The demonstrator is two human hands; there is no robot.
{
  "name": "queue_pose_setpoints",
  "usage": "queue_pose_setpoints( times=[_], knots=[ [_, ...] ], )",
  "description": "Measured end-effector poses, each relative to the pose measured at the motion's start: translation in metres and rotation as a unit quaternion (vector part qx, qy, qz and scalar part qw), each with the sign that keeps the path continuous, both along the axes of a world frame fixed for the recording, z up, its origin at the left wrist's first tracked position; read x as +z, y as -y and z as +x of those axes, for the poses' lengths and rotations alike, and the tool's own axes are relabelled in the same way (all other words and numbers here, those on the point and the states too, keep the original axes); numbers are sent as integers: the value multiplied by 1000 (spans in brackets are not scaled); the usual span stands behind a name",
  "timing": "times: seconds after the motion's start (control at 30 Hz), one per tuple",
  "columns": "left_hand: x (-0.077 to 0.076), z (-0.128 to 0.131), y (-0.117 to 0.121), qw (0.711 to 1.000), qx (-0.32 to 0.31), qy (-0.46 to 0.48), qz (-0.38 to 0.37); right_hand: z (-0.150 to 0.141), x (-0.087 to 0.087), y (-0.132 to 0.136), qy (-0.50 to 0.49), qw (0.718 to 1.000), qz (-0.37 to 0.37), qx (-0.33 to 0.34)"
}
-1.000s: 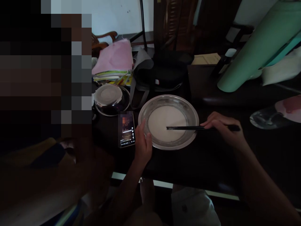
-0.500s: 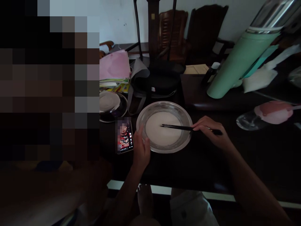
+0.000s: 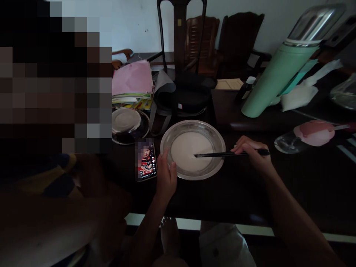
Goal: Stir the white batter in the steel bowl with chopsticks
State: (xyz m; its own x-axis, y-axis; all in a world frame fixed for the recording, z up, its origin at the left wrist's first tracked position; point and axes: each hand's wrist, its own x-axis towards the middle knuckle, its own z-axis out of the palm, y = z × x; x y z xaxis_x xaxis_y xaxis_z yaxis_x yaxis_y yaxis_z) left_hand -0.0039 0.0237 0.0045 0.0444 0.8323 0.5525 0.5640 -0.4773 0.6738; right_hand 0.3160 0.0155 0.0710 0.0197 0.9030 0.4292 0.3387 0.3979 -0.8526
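Note:
A round metal bowl [image 3: 191, 176] stands on the dark table, holding a white, milky mixture [image 3: 186, 146]. My left hand [image 3: 166, 174] grips the bowl's left rim, with a finger over the edge and the thumb along the near side. In my right hand [image 3: 253, 151], a pair of dark chopsticks [image 3: 219, 154] is held nearly level across the bowl's right rim. Their tips touch the mixture close to the middle of the bowl. The fingers of my right hand are closed round the thick ends.
A lit phone [image 3: 147, 163] lies left of the bowl, beside an upturned metal basin [image 3: 128, 124]. Behind are papers [image 3: 133, 79] and a black bag [image 3: 191, 92]. A green flask [image 3: 278, 81], a plastic bag [image 3: 300, 95] and a pink-and-clear container [image 3: 306, 137] are rightward. Another person [image 3: 55, 178] is close at left.
My right hand has moved slightly right and down with the chopsticks, which lie flatter now. Their tips have shifted right and nearer me. My left hand stays on the rim.

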Motion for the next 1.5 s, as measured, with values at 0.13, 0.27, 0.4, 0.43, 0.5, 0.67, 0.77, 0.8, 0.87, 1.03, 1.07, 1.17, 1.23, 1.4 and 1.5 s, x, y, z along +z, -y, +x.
queue_pose_setpoints(
  times=[0.13, 0.27, 0.4, 0.43, 0.5, 0.67, 0.77, 0.8, 0.87, 1.03, 1.07, 1.17, 1.23, 1.4, 1.5],
  knots=[
    [-1, 0, 0, 1000, 3, 5, -7, -1, -2, -1, 53, 998, 2, 33],
    [-3, 0, 0, 1000, 8, 5, -12, 2, -2, 0, 29, 999, 21, -10],
    [-2, 0, 0, 1000, 10, -1, -14, 1, -2, 0, 33, 999, 10, 39],
    [-2, 0, 0, 1000, 10, 0, -14, 0, -2, 0, 47, 998, 11, 47],
    [-2, 0, 0, 1000, 9, 2, -15, 0, -2, -1, 65, 997, 25, 37],
    [-1, 0, 0, 1000, 7, 0, -17, 0, -2, -1, 27, 999, 35, 15],
    [0, 1, 1, 1000, 6, 1, -17, -2, -2, -1, 52, 997, 29, 56],
    [0, 1, 1, 1000, 6, 2, -17, -2, -2, -1, 63, 996, 31, 58],
    [0, 1, 1, 1000, 6, 2, -19, -1, -2, -1, 63, 996, 37, 42],
    [-1, 0, 1, 1000, 4, 3, -21, 1, -1, 0, 31, 998, 32, 51],
    [-1, 0, 1, 1000, 2, 3, -19, 0, -1, -1, 43, 997, 28, 64],
    [-1, 0, 0, 1000, 3, 3, -17, -1, -1, -1, 66, 996, 23, 57],
    [-1, 0, 0, 1000, 3, 3, -20, 0, -1, -1, 46, 998, 25, 24],
    [-1, 1, 0, 1000, 5, 3, -23, 0, -1, 0, 39, 998, 14, 55],
    [0, 1, 0, 1000, 6, 5, -29, 0, 0, -1, 71, 996, 18, 56]
  ],
)
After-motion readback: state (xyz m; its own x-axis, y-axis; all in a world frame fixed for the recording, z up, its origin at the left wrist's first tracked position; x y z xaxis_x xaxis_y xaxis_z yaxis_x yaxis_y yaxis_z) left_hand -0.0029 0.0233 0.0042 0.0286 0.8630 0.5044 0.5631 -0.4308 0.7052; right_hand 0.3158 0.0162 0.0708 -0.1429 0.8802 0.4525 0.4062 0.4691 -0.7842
